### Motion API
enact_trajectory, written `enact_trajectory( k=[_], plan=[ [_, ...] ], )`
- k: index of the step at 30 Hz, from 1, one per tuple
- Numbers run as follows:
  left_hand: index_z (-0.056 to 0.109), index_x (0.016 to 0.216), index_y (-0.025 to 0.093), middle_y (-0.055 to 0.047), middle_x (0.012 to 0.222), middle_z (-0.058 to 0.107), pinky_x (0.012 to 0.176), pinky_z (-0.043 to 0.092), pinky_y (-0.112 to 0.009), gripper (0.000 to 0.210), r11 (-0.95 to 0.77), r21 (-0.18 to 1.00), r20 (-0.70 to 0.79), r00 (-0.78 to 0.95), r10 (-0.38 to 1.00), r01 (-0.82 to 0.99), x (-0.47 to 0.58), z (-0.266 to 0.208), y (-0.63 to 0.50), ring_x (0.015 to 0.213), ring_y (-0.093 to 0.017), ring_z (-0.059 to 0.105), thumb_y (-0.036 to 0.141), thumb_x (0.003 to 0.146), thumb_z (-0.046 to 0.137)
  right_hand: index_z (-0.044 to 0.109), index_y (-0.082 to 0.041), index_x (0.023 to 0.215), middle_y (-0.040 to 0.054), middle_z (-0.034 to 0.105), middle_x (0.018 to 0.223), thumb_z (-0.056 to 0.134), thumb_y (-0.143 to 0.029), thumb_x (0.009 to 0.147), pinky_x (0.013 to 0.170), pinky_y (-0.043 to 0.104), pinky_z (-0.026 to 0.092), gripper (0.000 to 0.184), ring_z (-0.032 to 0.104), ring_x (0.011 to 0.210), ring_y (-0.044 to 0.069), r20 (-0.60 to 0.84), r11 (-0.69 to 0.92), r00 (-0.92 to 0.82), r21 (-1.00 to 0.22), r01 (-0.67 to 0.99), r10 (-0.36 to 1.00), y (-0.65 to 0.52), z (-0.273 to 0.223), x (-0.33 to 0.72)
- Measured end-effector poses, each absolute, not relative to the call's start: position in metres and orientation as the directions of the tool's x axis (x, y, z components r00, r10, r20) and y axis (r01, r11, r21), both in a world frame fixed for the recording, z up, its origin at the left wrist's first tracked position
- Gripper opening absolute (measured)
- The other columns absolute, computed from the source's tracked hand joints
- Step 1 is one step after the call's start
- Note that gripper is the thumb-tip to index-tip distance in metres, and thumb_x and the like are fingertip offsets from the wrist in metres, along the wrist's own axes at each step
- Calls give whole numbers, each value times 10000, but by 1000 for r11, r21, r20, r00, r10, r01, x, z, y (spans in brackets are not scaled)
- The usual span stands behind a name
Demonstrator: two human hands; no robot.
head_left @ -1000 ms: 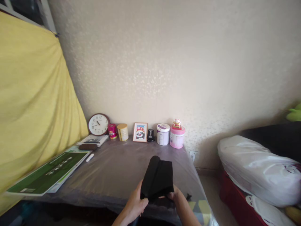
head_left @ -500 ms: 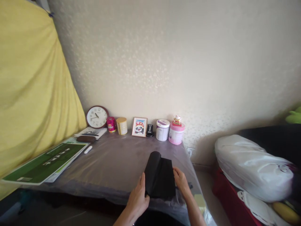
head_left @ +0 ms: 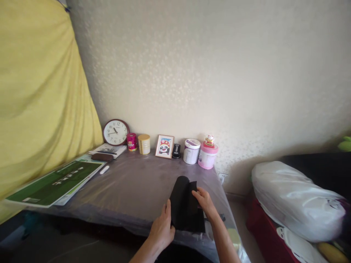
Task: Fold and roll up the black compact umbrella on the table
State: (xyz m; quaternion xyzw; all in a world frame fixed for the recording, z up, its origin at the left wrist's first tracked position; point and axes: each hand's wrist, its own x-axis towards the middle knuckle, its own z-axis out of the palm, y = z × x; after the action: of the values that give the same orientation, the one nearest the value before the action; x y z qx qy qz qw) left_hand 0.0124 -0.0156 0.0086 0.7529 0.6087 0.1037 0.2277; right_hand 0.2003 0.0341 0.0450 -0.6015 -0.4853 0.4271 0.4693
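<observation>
A folded black cloth (head_left: 185, 204) lies on the plastic-covered grey table (head_left: 131, 186), near its front right edge. My left hand (head_left: 162, 229) presses flat against the cloth's left side. My right hand (head_left: 203, 202) rests on top of its right part, fingers curled over the fold. The cloth's far end is rounded into a soft roll.
Along the wall stand a round clock (head_left: 115, 132), a red tin (head_left: 132, 141), a yellow tin (head_left: 144, 144), a panda picture frame (head_left: 164, 146), a white tub (head_left: 191, 151) and a pink tub (head_left: 207, 156). A green board (head_left: 56, 179) lies at left. A white bag (head_left: 296, 199) sits at right.
The cloth was held up off the table a second ago; it now lies flat. My right hand has slid from the cloth's right edge onto its top.
</observation>
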Motion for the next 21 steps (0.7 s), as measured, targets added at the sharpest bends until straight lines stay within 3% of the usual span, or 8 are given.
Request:
enact_trajectory(
  k=[3,8,14,21],
  plan=[
    [23,1409,109,-153,1458,242,911,399,-230,863,-148,470,-131,235,963,870,13,9,-14,1143,-213,513,71,670,468,583,-154,857,-52,525,562,589,-425,666,374,164,359,331,481,458,76,14,7,112,-998,65,994,49,50,180],
    [47,1409,112,-163,1465,218,901,420,-248,874,-122,453,-158,215,964,883,14,14,-15,1086,-215,558,64,653,481,568,-148,902,-48,527,568,602,-388,667,391,184,405,338,512,489,98,1,-8,130,-998,66,991,73,36,149],
    [239,1362,74,-173,1474,182,935,403,-269,749,-146,428,-142,226,964,892,13,11,-15,1128,-235,530,95,655,487,548,-148,974,2,610,697,559,-299,719,442,219,478,298,607,611,148,-33,-83,164,-948,308,986,87,12,138],
    [196,1366,65,-180,1420,312,925,425,-275,673,-214,425,-106,283,953,880,-5,17,-28,1169,-219,498,182,757,456,512,-150,1002,7,668,646,450,-332,818,500,219,452,266,637,565,137,18,-1,32,-869,496,999,86,15,135]
  ],
)
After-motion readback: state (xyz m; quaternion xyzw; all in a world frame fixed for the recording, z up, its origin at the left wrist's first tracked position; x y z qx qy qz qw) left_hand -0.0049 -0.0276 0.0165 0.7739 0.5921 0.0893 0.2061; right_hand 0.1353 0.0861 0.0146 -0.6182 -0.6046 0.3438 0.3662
